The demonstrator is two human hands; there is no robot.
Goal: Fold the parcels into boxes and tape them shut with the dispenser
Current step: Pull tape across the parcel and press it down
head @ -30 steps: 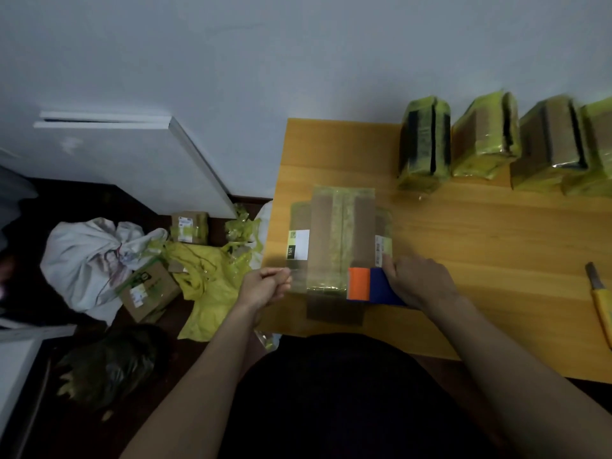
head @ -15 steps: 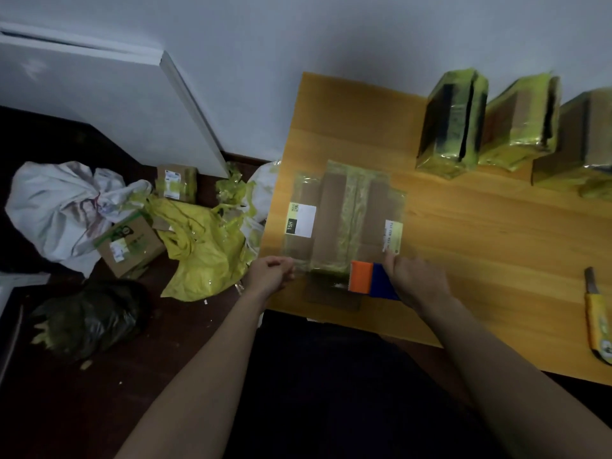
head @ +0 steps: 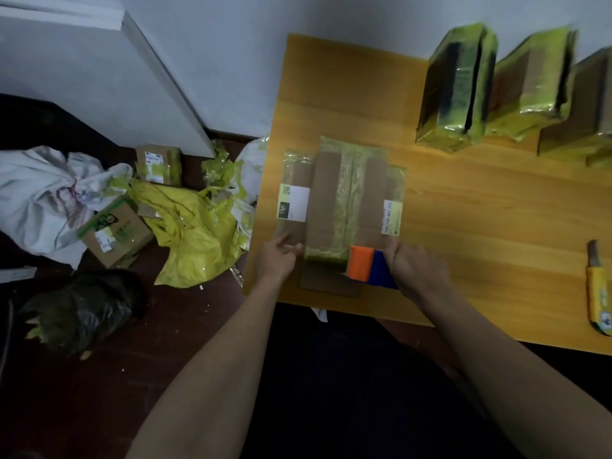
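A flattened cardboard parcel (head: 341, 200), streaked with green-yellow tape and bearing white labels, lies on the wooden table (head: 480, 226) near its left edge. My right hand (head: 415, 270) grips an orange and blue tape dispenser (head: 369, 268) at the parcel's near edge. My left hand (head: 278, 260) pinches the parcel's near left corner. Three taped boxes (head: 458, 91) stand in a row along the table's far edge.
A yellow utility knife (head: 597, 293) lies at the table's right. On the dark floor to the left sit small cardboard boxes (head: 114, 231), crumpled yellow tape waste (head: 195, 233), a white sack (head: 46, 197) and a black bag (head: 82, 309). A white panel (head: 99, 77) leans on the wall.
My head has turned, so the whole scene shifts in the view. My left hand has moved from a loose fist beside the parcel onto its near left corner. The dispenser stays at the near edge.
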